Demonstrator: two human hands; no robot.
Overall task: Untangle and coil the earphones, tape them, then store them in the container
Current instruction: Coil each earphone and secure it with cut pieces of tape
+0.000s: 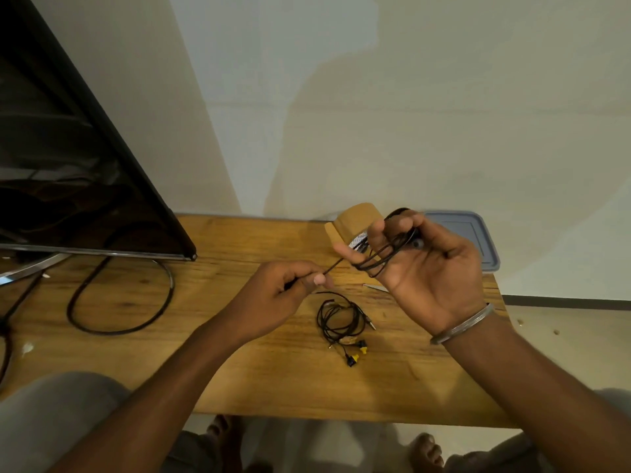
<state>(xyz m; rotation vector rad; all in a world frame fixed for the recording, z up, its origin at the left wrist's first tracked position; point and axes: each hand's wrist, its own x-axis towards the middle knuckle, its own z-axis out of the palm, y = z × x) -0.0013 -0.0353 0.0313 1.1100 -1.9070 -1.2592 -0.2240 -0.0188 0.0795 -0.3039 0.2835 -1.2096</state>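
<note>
Coiling: earphone cable (375, 261) looped round half-curled fingers of right hand (433, 268)
Left hand (290, 285): pinching cable's free end
Table (239, 370): second earphones (338, 319) coiled, below hands
Blocked: tape roll (355, 220), container (473, 233) partly behind right hand
Left: monitor (68, 165)

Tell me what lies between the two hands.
In the head view, a taut stretch of thin black earphone cord runs from the pinching left hand to loops round the right hand.
</note>
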